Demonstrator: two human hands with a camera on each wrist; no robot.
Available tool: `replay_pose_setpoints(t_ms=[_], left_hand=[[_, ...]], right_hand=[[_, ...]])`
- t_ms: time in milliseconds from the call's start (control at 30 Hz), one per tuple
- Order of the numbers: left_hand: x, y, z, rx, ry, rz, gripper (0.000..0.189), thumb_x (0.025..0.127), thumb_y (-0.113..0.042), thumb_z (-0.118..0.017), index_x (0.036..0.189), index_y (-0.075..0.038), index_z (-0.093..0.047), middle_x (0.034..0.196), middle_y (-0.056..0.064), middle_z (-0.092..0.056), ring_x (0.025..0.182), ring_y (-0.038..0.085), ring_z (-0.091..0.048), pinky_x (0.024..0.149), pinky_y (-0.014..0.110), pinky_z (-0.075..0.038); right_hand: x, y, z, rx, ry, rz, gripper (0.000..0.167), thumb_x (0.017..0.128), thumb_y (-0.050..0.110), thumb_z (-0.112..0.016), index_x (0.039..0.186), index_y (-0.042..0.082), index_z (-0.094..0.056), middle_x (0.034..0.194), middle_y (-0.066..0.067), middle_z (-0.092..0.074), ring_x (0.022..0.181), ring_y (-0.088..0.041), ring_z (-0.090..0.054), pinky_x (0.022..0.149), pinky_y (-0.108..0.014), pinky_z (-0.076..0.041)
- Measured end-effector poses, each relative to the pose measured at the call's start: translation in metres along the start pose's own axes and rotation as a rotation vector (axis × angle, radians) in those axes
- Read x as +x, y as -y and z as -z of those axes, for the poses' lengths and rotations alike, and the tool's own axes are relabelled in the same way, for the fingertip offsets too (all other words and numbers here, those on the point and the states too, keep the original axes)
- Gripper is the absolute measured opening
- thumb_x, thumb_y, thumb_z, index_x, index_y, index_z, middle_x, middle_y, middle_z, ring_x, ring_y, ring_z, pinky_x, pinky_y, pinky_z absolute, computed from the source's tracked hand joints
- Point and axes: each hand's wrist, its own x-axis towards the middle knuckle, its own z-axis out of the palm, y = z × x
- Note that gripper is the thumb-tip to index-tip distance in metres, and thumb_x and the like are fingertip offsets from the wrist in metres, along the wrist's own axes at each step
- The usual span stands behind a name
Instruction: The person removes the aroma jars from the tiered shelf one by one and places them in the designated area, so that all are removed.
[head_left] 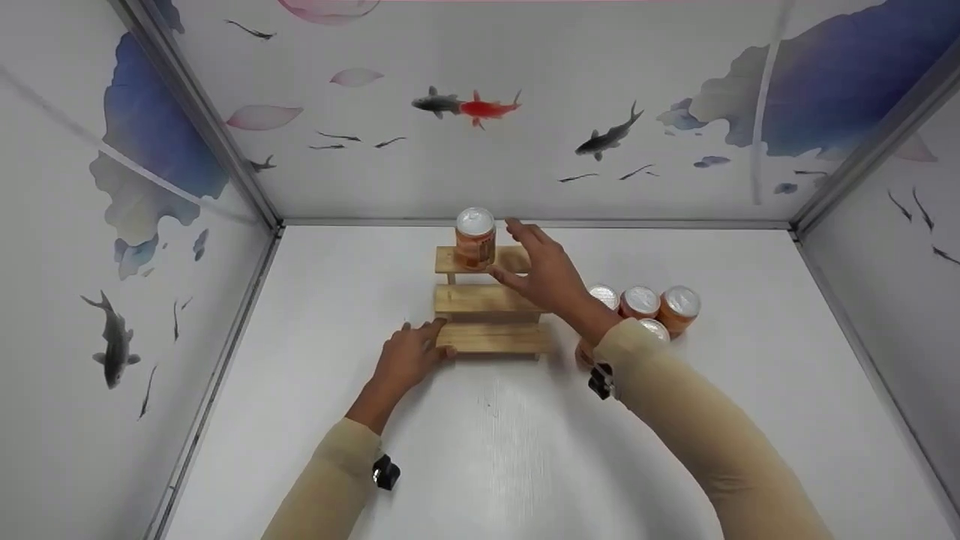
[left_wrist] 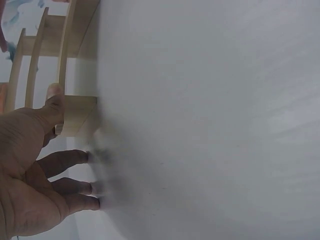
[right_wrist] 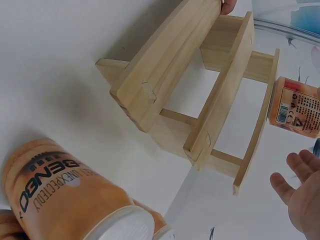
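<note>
A three-step wooden rack (head_left: pixel 491 339) stands on the white table near the back wall. On the left part of its top step, an orange can (head_left: pixel 475 241) with a pale lid stands upright. My left hand (head_left: pixel 407 358) pinches the left end of the lowest step; in the left wrist view the thumb (left_wrist: pixel 55 95) lies against the plank, the other fingers apart from it. Just right of the can, my right hand (head_left: pixel 551 274) holds nothing, its fingers spread. The right wrist view shows a gap between those fingertips and the can (right_wrist: pixel 295 107).
Several more orange cans (head_left: pixel 679 311) stand grouped on the table right of the rack, partly hidden by my right forearm. One such can (right_wrist: pixel 70 190) is close up in the right wrist view. White walls (head_left: pixel 480 165) with painted fish enclose the back and sides.
</note>
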Motion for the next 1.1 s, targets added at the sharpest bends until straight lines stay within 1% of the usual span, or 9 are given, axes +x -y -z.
replay_pose_setpoints(t_ms=[333, 567, 733, 833, 933, 1000, 1100], left_hand=[[-0.002, -0.002, -0.001, -0.021, 0.000, 0.012, 0.062, 0.104, -0.042, -0.077, 0.160, -0.020, -0.062, 0.159, 0.023, -0.062, 0.155, 0.059, -0.046, 0.126, 0.069, -0.042], [0.000, -0.002, -0.003, -0.038, -0.002, 0.019, 0.060, 0.104, -0.039, -0.078, 0.159, -0.021, -0.062, 0.159, 0.021, -0.062, 0.156, 0.058, -0.045, 0.127, 0.069, -0.040], [0.000, -0.001, -0.002, -0.040, 0.002, 0.024, 0.058, 0.105, -0.035, -0.077, 0.159, -0.021, -0.062, 0.160, 0.021, -0.061, 0.157, 0.058, -0.044, 0.127, 0.070, -0.039], [0.000, -0.001, -0.001, -0.010, 0.001, 0.012, 0.057, 0.105, -0.034, -0.077, 0.159, -0.020, -0.063, 0.158, 0.022, -0.062, 0.155, 0.059, -0.046, 0.124, 0.070, -0.042], [0.000, -0.001, -0.001, 0.030, 0.001, 0.000, 0.058, 0.104, -0.037, -0.078, 0.158, -0.020, -0.063, 0.157, 0.022, -0.064, 0.152, 0.060, -0.050, 0.121, 0.070, -0.046], [0.001, -0.002, -0.001, 0.058, 0.002, -0.009, 0.059, 0.104, -0.039, -0.078, 0.158, -0.020, -0.063, 0.156, 0.022, -0.064, 0.150, 0.060, -0.052, 0.119, 0.070, -0.048], [0.001, -0.002, 0.000, 0.061, 0.001, -0.004, 0.060, 0.103, -0.040, -0.078, 0.158, -0.019, -0.064, 0.156, 0.023, -0.064, 0.150, 0.060, -0.052, 0.120, 0.069, -0.048]], right_hand=[[0.008, 0.006, -0.011, 0.001, 0.021, -0.064, 0.088, 0.103, 0.046, -0.080, 0.172, 0.013, -0.036, 0.158, -0.018, -0.061, 0.145, -0.039, -0.062, 0.123, -0.064, -0.046], [0.014, 0.012, -0.014, 0.011, 0.012, -0.089, 0.089, 0.104, 0.048, -0.079, 0.173, 0.013, -0.034, 0.160, -0.018, -0.059, 0.147, -0.039, -0.061, 0.123, -0.063, -0.048], [0.019, 0.016, -0.017, -0.002, 0.002, -0.102, 0.092, 0.103, 0.048, -0.079, 0.174, 0.014, -0.032, 0.162, -0.019, -0.057, 0.147, -0.042, -0.060, 0.122, -0.062, -0.050], [0.022, 0.017, -0.019, -0.015, -0.016, -0.084, 0.092, 0.102, 0.045, -0.081, 0.173, 0.011, -0.033, 0.160, -0.021, -0.059, 0.143, -0.043, -0.063, 0.118, -0.063, -0.052], [0.024, 0.019, -0.020, -0.018, -0.029, -0.072, 0.092, 0.102, 0.043, -0.082, 0.173, 0.009, -0.033, 0.157, -0.022, -0.060, 0.140, -0.043, -0.066, 0.114, -0.062, -0.055], [0.025, 0.021, -0.021, -0.016, -0.026, -0.073, 0.093, 0.102, 0.042, -0.082, 0.173, 0.007, -0.032, 0.158, -0.023, -0.059, 0.140, -0.043, -0.065, 0.114, -0.061, -0.055], [0.027, 0.023, -0.022, -0.012, -0.013, -0.082, 0.093, 0.103, 0.041, -0.081, 0.174, 0.008, -0.030, 0.159, -0.023, -0.058, 0.142, -0.042, -0.064, 0.115, -0.060, -0.055]])
